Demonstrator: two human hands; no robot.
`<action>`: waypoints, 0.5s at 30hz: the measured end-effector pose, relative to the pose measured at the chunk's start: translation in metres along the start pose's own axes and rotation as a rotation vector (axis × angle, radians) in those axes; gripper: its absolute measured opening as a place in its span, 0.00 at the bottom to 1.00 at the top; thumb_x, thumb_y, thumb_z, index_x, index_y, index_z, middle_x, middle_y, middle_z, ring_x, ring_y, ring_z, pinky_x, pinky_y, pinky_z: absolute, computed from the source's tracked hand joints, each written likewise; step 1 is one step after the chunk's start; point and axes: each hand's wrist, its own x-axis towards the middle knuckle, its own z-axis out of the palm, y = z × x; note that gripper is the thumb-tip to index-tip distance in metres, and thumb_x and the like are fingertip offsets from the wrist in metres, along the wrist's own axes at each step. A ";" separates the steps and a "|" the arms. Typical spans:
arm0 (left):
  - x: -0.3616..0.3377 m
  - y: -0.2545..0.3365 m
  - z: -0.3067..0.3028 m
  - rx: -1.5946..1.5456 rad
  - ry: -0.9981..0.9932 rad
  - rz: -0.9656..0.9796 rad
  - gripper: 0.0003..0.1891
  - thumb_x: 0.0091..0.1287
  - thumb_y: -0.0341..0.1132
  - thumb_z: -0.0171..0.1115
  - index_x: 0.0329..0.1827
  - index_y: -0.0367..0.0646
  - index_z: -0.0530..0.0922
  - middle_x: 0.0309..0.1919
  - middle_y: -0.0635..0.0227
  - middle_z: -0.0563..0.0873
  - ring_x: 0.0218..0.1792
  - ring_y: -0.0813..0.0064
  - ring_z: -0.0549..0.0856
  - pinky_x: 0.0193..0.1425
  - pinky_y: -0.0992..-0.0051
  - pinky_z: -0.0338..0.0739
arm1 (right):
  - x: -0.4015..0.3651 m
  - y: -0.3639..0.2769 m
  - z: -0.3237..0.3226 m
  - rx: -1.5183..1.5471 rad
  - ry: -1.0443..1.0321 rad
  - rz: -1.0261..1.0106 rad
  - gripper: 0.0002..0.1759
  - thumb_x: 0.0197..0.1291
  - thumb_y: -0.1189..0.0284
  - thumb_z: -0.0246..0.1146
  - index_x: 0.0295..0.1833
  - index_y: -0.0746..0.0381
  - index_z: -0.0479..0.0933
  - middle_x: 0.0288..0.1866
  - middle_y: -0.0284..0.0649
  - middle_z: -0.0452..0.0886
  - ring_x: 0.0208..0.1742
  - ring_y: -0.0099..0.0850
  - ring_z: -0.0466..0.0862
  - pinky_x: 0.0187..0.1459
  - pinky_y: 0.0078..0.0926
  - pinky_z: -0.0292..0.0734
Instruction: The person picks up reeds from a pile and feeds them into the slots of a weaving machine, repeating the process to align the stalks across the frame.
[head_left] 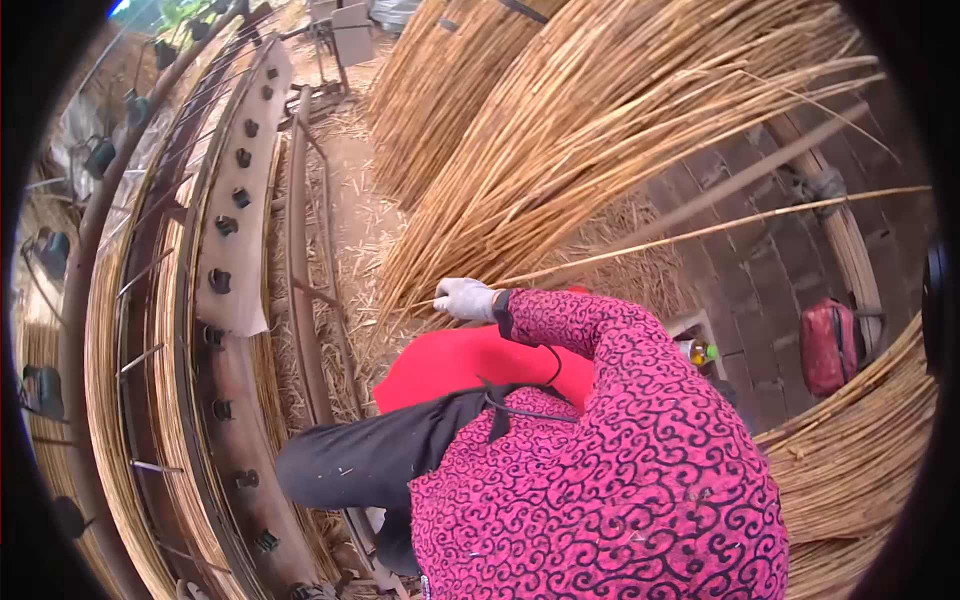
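Note:
My right hand (465, 298), in a pale glove, reaches out at the middle of the head view beside the lower ends of a large heap of dry reed stalks (570, 130). Its fingers look closed around a long thin reed stalk (720, 227), which stretches away to the right edge; the exact grip is hidden by the glove. A pink sleeve with black swirls (560, 317) covers the arm. My left hand does not show.
On the left stands a long metal frame (295, 250) beside a rail with several dark clips (228, 225). More reeds (860, 450) lie at right, near a red bag (828, 347) and a bottle (697, 351). Straw litters the ground (365, 230).

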 end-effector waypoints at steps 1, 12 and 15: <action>0.008 0.053 -0.015 -0.048 0.041 0.142 0.16 0.68 0.39 0.63 0.50 0.35 0.82 0.43 0.54 0.87 0.43 0.60 0.85 0.51 0.66 0.79 | 0.007 0.050 -0.002 0.094 0.134 0.125 0.21 0.59 0.57 0.62 0.48 0.63 0.80 0.44 0.50 0.85 0.49 0.44 0.83 0.51 0.40 0.77; -0.013 0.286 0.082 -1.025 -0.531 0.172 0.16 0.72 0.33 0.57 0.58 0.33 0.76 0.48 0.59 0.83 0.50 0.67 0.82 0.58 0.73 0.75 | -0.085 0.265 -0.090 1.145 0.985 0.716 0.33 0.57 0.45 0.67 0.59 0.57 0.73 0.58 0.46 0.77 0.49 0.43 0.82 0.45 0.47 0.81; -0.008 0.302 0.112 -0.889 -0.417 0.335 0.12 0.69 0.27 0.57 0.52 0.35 0.80 0.46 0.62 0.85 0.48 0.70 0.83 0.58 0.72 0.75 | -0.110 0.256 -0.114 1.103 0.932 0.614 0.21 0.60 0.53 0.67 0.51 0.56 0.78 0.43 0.39 0.84 0.38 0.31 0.84 0.35 0.36 0.81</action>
